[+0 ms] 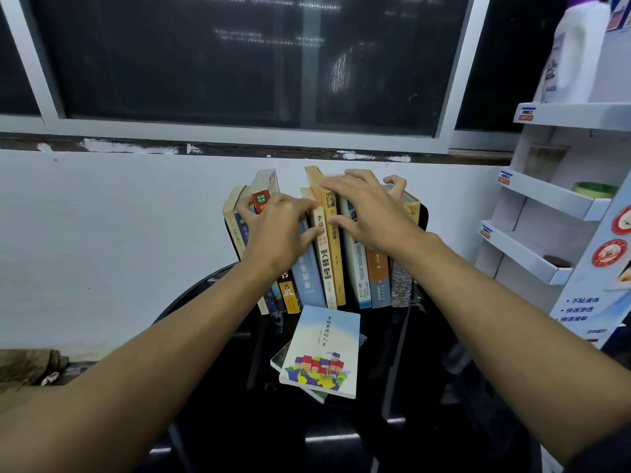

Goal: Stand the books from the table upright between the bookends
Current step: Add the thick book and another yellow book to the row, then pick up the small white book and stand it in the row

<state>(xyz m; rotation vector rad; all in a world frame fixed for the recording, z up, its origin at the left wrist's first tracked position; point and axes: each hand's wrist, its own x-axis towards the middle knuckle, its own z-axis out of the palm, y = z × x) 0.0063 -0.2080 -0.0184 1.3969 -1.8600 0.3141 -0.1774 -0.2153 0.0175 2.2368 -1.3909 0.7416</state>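
Observation:
Several books stand upright in a row [333, 268] at the back of a black table [222, 387], against the white wall. A black bookend [423, 216] shows at the row's right end; the left bookend is mostly hidden. My left hand [276, 227] presses flat on the left group of books, fingers spread over their tops and spines. My right hand [368, 206] lies over the tops of the right group, fingers curled behind them. A narrow gap shows between the two groups near the yellow book [333, 254]. Two books [321, 353] lie stacked flat in front of the row.
A white cardboard display shelf [546, 199] with small items stands at the right, close to the row's end. A white jug [573, 52] sits on its top. A dark window [239, 63] is above the wall.

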